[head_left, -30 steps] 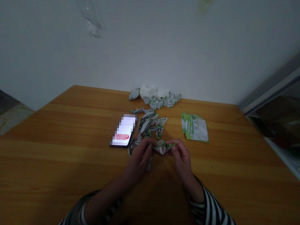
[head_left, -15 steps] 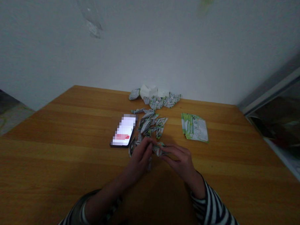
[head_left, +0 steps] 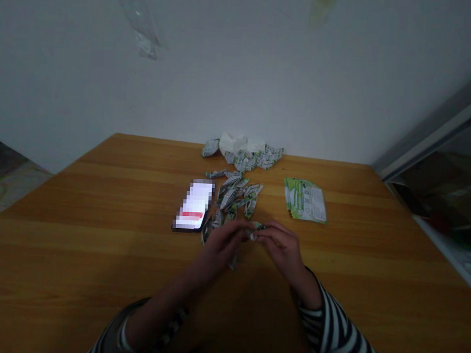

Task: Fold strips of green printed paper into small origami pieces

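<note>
My left hand (head_left: pixel 222 243) and my right hand (head_left: pixel 280 247) meet over the wooden table (head_left: pixel 79 253), both pinched on one small folded piece of green-and-white printed paper (head_left: pixel 254 228). Little of that piece shows between the fingers. Just beyond my hands lies a heap of several similar folded paper pieces (head_left: pixel 237 195). Both forearms wear striped sleeves.
A lit phone (head_left: pixel 195 205) lies left of the heap. A stack of flat green-and-white sheets (head_left: pixel 305 200) lies to the right. More crumpled paper and white tissue (head_left: pixel 242 150) sit by the wall. A shelf edge (head_left: pixel 435 154) runs along the right.
My hands have closed together, and the folded piece between them has been squeezed smaller. My right hand shifted left toward my left hand.
</note>
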Demonstrator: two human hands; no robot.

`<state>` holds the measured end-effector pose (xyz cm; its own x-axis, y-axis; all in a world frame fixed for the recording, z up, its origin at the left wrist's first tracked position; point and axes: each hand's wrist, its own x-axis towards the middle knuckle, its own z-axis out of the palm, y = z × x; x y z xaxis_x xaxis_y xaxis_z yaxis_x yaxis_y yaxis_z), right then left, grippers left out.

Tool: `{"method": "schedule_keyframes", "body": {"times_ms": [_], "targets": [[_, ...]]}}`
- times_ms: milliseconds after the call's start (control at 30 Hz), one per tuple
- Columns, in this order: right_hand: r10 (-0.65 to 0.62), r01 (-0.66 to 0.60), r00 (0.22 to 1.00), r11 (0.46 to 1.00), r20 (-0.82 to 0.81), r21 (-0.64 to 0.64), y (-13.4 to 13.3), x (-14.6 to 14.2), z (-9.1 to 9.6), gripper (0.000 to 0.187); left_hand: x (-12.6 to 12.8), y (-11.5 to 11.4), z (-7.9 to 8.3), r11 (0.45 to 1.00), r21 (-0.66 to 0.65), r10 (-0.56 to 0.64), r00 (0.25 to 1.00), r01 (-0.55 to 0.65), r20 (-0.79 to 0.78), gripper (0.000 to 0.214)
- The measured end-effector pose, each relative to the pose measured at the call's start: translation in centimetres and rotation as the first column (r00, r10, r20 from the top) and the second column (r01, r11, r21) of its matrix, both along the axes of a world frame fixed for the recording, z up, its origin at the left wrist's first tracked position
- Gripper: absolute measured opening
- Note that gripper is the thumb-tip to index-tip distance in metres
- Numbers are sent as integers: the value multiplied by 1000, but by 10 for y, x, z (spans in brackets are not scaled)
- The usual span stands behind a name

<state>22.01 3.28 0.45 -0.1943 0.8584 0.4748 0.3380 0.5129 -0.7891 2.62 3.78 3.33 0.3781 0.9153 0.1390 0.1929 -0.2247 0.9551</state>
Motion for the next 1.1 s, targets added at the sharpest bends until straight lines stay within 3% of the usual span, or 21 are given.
{"method": "schedule_keyframes", "body": {"times_ms": [133, 200, 367, 500, 633, 833, 900, 1000, 1100], "targets": [[17, -24, 997, 994, -69, -108, 2, -4, -2, 16, -5, 4, -5, 994, 113, 25, 991, -10, -133, 33], [50, -62, 995, 988, -86, -143, 2, -6, -1, 15, -6, 5, -7, 991, 110, 85, 988, -71, -129, 26], [66, -83, 991, 986, -118, -144, 0, -11, 3, 11, -1, 3, -3, 978, -14, 209, 978, -209, -25, 10], [-38, 1, 979, 983, -201, -183, -3, -18, -1, 14, 2, 2, 3, 950, -150, 277, 961, -273, 3, 5], [-157, 61, 938, 952, -309, -301, -8, -27, -3, 13, 5, 3, 5, 923, -193, 336, 942, -334, -23, 7], [-184, 169, 973, 979, -139, -115, -13, -34, 1, 8, 9, 4, 4, 907, -203, 378, 926, -369, 10, 23], [-160, 120, 965, 974, -206, -194, -11, -34, -2, 7, 6, 6, 4, 901, -209, 390, 921, -380, 10, 34], [-121, -25, 924, 928, -362, -372, -4, -34, -11, 34, 0, 8, 1, 905, -135, 401, 915, -404, -45, 35], [-93, -81, 928, 895, -361, -439, 2, -31, -18, 23, -3, 10, -1, 922, -49, 380, 922, -385, -79, 33]]}}
